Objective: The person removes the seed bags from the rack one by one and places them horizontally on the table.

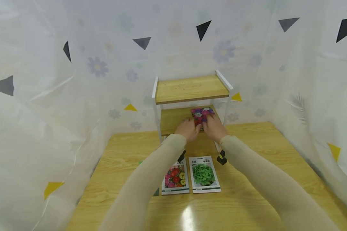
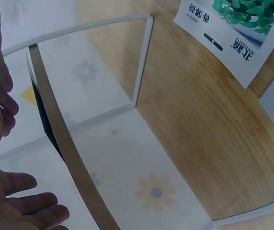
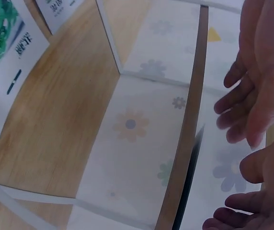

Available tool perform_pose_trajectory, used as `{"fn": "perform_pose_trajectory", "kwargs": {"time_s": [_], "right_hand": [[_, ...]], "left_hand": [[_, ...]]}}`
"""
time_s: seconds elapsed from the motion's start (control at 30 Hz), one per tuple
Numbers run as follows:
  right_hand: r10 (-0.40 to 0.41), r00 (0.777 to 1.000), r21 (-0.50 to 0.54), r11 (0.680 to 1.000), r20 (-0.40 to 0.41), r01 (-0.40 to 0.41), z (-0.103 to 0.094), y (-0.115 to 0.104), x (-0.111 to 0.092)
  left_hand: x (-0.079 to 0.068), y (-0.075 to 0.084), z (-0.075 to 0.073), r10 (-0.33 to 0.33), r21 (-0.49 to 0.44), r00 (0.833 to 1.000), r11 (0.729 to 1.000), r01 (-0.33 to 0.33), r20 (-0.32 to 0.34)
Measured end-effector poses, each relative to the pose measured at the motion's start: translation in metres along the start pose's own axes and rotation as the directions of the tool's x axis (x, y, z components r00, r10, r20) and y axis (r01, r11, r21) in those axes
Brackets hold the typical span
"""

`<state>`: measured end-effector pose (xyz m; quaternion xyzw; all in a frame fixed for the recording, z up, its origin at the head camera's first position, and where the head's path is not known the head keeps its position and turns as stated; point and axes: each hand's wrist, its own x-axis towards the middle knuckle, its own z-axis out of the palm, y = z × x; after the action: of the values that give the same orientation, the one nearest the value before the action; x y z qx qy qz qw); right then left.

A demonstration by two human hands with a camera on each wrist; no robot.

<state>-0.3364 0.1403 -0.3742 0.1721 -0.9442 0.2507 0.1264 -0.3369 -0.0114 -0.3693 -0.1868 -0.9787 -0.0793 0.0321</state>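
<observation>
A seed packet (image 1: 199, 112) with pink, purple and red flowers lies on the middle shelf (image 1: 173, 117) of a small white-framed wooden rack, toward its right side. My right hand (image 1: 215, 128) touches the packet, its fingertips over the picture. My left hand (image 1: 188, 129) is at the packet's lower left, with the thumb near its edge and the fingers over the shelf front. From below, the left wrist view shows my left hand (image 2: 22, 203) with loosely extended fingers. In the right wrist view, my right hand (image 3: 256, 191) has its thumb and fingers apart beside the shelf board.
On the table (image 1: 248, 192) before the rack lie a packet of colourful blooms (image 1: 174, 176) and a packet with green leaves (image 1: 203, 175). My left sleeve (image 1: 144, 179) partly covers another packet. The rack's top shelf (image 1: 191, 88) overhangs the middle one.
</observation>
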Motion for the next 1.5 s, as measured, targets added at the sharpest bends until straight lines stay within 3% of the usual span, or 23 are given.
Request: {"fn": "perform_pose_trajectory", "kwargs": {"time_s": [0.27, 0.47, 0.67, 0.9, 1.2, 1.5], "right_hand": [[0.109, 0.992, -0.115, 0.988, 0.065, -0.101, 0.0, 0.005, 0.02], [0.28, 0.952, -0.116, 0.957, 0.125, -0.266, 0.001, 0.01, 0.028], [0.353, 0.926, -0.117, 0.933, 0.131, -0.339, 0.004, 0.008, 0.029], [0.363, 0.918, -0.235, 0.917, 0.156, -0.323, 0.003, 0.002, 0.029], [0.445, 0.886, -0.239, 0.881, 0.13, -0.408, 0.006, 0.007, 0.032], [0.455, 0.877, -0.224, 0.881, 0.157, -0.417, 0.0, -0.001, 0.029]], "left_hand": [[0.013, 0.003, 0.004, -0.036, 0.053, 0.999, 0.998, 0.034, 0.034], [0.022, 0.004, 0.008, -0.026, 0.051, 0.997, 0.998, 0.022, 0.069], [0.021, 0.007, 0.006, -0.059, 0.054, 0.996, 0.997, 0.055, 0.072], [0.024, 0.008, 0.011, -0.085, 0.107, 0.994, 0.991, 0.078, 0.065], [0.024, 0.01, 0.01, -0.089, 0.126, 0.992, 0.989, 0.078, 0.086], [0.02, 0.008, 0.005, -0.049, 0.142, 0.994, 0.989, 0.035, 0.094]]}}
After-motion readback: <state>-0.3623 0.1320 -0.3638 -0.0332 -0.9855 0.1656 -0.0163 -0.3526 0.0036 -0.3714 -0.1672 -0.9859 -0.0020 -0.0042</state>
